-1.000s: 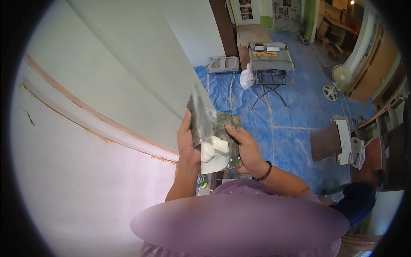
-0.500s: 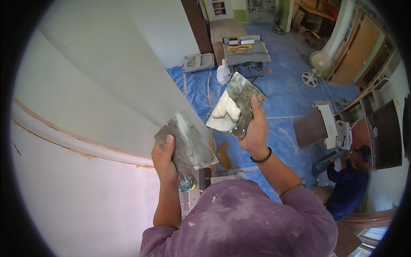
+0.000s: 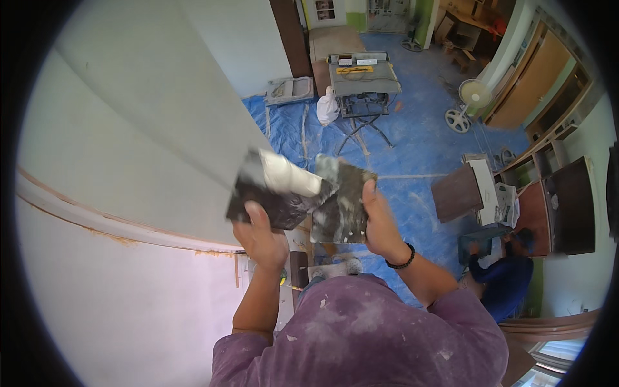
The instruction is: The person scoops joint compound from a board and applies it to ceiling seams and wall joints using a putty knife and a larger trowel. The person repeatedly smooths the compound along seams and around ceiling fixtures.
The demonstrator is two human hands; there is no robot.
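Here's the left hand [image 3: 265, 245], closed around the near left edge of a dark flat plate [image 3: 255, 201], thumb pressed on its face! A thick white roll of paste [image 3: 289, 175] lies across that plate's far right part. Over on the right, the right hand [image 3: 384, 226] grips a second plate [image 3: 343, 213] by its right edge, that face smeared with white. The two plates meet edge to edge in view, though blur hides whether they touch. A pale wall [image 3: 129, 129] fills the left; far off, a worktable [image 3: 364, 84] stands on blue sheeting [image 3: 419, 151].
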